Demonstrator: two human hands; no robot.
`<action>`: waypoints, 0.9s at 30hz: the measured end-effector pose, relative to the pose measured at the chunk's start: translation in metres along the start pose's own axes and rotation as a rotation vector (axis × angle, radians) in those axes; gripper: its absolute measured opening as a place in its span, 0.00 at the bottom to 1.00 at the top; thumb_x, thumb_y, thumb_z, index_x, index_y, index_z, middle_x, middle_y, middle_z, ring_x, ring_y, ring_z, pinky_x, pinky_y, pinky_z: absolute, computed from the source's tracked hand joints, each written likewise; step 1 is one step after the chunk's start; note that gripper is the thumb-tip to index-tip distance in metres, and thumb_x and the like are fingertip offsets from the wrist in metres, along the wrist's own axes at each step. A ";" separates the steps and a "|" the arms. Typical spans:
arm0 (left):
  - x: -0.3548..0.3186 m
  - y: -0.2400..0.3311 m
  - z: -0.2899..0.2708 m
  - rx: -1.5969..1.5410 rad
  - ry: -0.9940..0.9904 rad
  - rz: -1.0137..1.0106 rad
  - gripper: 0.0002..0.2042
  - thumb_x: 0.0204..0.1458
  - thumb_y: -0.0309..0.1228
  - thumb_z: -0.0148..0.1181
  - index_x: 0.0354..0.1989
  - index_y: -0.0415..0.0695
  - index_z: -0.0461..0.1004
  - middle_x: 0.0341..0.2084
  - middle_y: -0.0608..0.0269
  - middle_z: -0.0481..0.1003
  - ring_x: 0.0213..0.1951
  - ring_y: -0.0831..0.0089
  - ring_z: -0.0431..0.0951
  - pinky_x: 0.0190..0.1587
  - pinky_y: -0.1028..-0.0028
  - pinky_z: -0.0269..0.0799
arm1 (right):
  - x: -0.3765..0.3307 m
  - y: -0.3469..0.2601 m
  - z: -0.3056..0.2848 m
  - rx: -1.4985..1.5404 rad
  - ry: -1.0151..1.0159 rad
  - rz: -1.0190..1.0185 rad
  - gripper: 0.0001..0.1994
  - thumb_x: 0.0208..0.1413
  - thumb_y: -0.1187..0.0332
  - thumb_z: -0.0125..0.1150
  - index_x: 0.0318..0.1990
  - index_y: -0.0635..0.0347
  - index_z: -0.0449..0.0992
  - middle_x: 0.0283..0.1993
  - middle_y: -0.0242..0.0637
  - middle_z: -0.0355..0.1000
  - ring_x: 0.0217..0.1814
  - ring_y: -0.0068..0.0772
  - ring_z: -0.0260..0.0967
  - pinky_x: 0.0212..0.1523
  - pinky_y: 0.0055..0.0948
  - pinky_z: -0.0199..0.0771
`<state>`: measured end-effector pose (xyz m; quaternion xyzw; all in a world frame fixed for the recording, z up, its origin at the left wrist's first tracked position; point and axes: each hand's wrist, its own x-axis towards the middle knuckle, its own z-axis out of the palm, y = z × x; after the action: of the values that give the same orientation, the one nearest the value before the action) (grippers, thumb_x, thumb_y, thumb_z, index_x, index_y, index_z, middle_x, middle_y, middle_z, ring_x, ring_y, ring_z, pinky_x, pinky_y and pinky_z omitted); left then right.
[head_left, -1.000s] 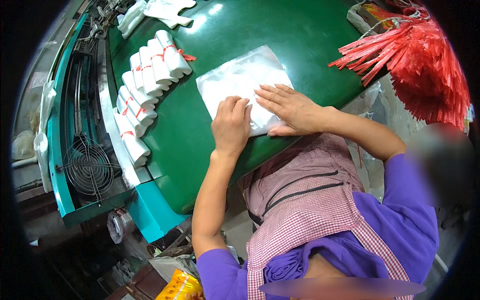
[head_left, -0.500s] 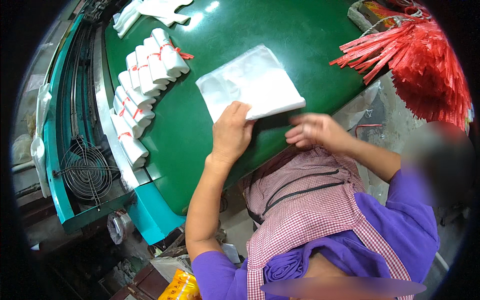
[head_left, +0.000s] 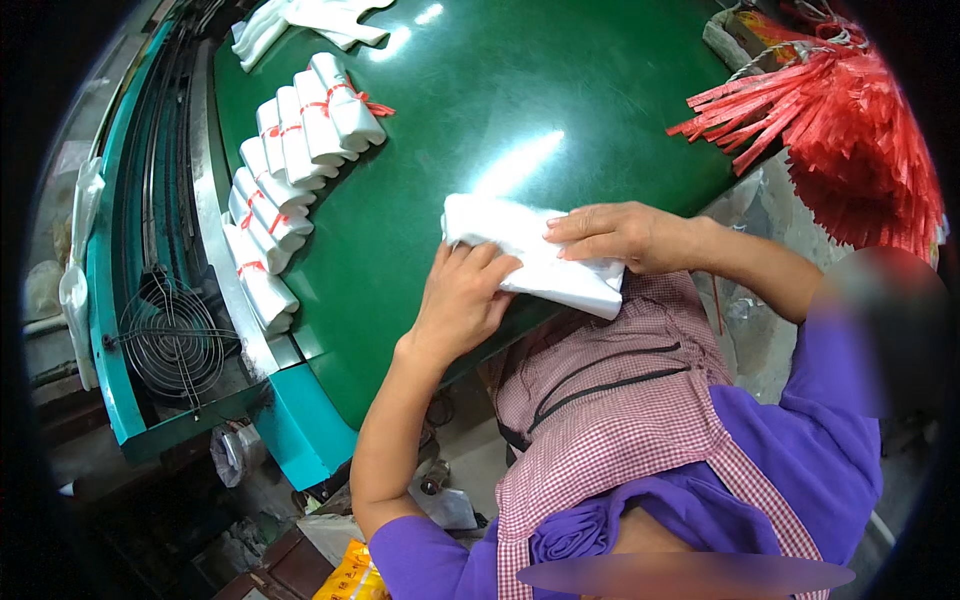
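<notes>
Currently, the left hand (head_left: 462, 302) is curling over one white folded bundle (head_left: 495, 218) at the green table's (head_left: 590, 110) near edge, and the right hand (head_left: 635, 238) is resting fingers on top; I cannot tell whether either is pinching. About eight white rolls (head_left: 318, 128) are lying leftward; one red tuft (head_left: 835, 150) is hanging right.
</notes>
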<state>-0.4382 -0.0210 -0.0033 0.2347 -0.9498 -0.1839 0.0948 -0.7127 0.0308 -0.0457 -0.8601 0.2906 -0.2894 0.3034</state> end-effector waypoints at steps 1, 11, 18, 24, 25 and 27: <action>0.006 0.001 -0.002 0.074 0.038 0.028 0.17 0.36 0.20 0.60 0.39 0.45 0.73 0.38 0.59 0.74 0.44 0.58 0.73 0.48 0.60 0.66 | 0.005 0.003 -0.009 -0.145 -0.054 -0.046 0.20 0.51 0.79 0.53 0.53 0.57 0.73 0.62 0.46 0.66 0.66 0.45 0.61 0.65 0.39 0.62; 0.032 -0.019 -0.009 0.165 -0.126 -0.039 0.14 0.40 0.22 0.57 0.39 0.42 0.73 0.58 0.58 0.68 0.61 0.50 0.64 0.62 0.45 0.55 | 0.020 0.020 -0.041 -0.142 -0.257 0.015 0.27 0.48 0.73 0.58 0.59 0.66 0.65 0.67 0.50 0.58 0.68 0.49 0.57 0.68 0.44 0.55; 0.029 0.019 0.004 0.295 -0.123 -0.071 0.19 0.40 0.25 0.60 0.45 0.45 0.70 0.56 0.54 0.69 0.56 0.55 0.71 0.61 0.47 0.56 | 0.021 -0.038 -0.013 -0.480 -0.222 0.222 0.34 0.51 0.51 0.60 0.57 0.72 0.65 0.66 0.65 0.54 0.70 0.58 0.51 0.69 0.47 0.48; 0.034 -0.005 -0.031 -0.117 -0.156 -0.171 0.16 0.46 0.33 0.65 0.43 0.43 0.73 0.41 0.51 0.77 0.42 0.53 0.78 0.46 0.58 0.72 | 0.029 -0.022 -0.046 -0.290 -0.095 0.239 0.18 0.51 0.59 0.61 0.35 0.70 0.75 0.46 0.48 0.69 0.49 0.48 0.65 0.50 0.41 0.67; 0.040 -0.012 -0.033 -0.153 -0.106 -0.207 0.12 0.48 0.33 0.64 0.40 0.42 0.75 0.31 0.50 0.78 0.33 0.52 0.79 0.34 0.61 0.73 | 0.032 -0.016 -0.051 -0.251 -0.063 0.291 0.16 0.55 0.59 0.58 0.34 0.67 0.74 0.43 0.46 0.71 0.46 0.47 0.67 0.45 0.41 0.69; 0.054 -0.026 -0.027 -0.150 -0.025 -0.285 0.11 0.49 0.33 0.63 0.38 0.41 0.75 0.28 0.50 0.77 0.29 0.52 0.78 0.32 0.60 0.72 | 0.042 0.001 -0.052 -0.310 -0.006 0.444 0.12 0.57 0.60 0.56 0.35 0.61 0.74 0.38 0.44 0.74 0.40 0.47 0.70 0.38 0.42 0.70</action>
<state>-0.4674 -0.0764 0.0163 0.3569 -0.8916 -0.2687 0.0733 -0.7208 -0.0164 0.0008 -0.8124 0.5119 -0.1655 0.2250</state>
